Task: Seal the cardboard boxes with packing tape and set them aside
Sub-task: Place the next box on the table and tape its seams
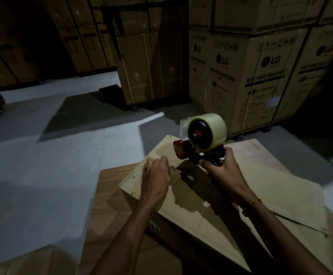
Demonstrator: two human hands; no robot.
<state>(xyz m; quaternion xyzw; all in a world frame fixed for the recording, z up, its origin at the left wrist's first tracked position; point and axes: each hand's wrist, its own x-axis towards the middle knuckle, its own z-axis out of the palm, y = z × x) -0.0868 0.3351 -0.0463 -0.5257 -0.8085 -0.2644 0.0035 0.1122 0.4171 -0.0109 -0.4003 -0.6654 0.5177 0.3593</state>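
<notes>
— Where do we stand?

— I've got the right hand (224,167) clenched round the handle of the tape dispenser (200,139), its roll raised over the far end of the cardboard box (193,197) on the worktop (110,197). The left hand (155,175) rests on the lid, fingers bent, grasping nothing.

— Advice?

— Keep the flaps pressed flat, land the tape at the far edge, then draw it along the seam, which I think runs under the shadow.

— Obstacles?

— Stacked washing machine cartons (260,76) stand far right, well apart. A flattened sheet (280,195) lies just right.
</notes>
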